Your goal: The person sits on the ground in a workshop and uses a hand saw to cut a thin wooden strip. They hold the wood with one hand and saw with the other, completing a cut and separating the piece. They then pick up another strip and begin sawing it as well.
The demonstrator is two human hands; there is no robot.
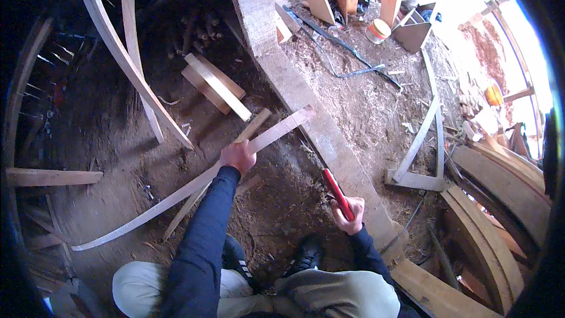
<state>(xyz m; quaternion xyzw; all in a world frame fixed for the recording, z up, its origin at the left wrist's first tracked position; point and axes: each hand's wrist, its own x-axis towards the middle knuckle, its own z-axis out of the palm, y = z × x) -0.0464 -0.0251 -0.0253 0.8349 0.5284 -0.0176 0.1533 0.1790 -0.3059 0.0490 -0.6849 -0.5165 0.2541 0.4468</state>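
My left hand (238, 156) is closed around a long, pale wooden strip (176, 195), curved toward its lower left end. The strip's upper right end lies on a thick wooden beam (329, 135) that runs diagonally before me. In my right hand (348, 213) is the red handle of a handsaw (336, 192). The saw's thin dark blade points up and left along the beam's near edge, toward the strip's end. Whether its teeth touch the strip I cannot tell. A narrower wooden stick (187, 214) passes beneath the strip near my left hand.
Short wood blocks (215, 85) lie beyond my left hand. Curved wooden pieces (120, 53) stand at the left, and thick curved timbers (482, 241) are stacked at the right. Past the beam are a lidded jar (378, 31), a wooden tool box (414, 29) and dark straps (353, 53) on sawdust-covered ground.
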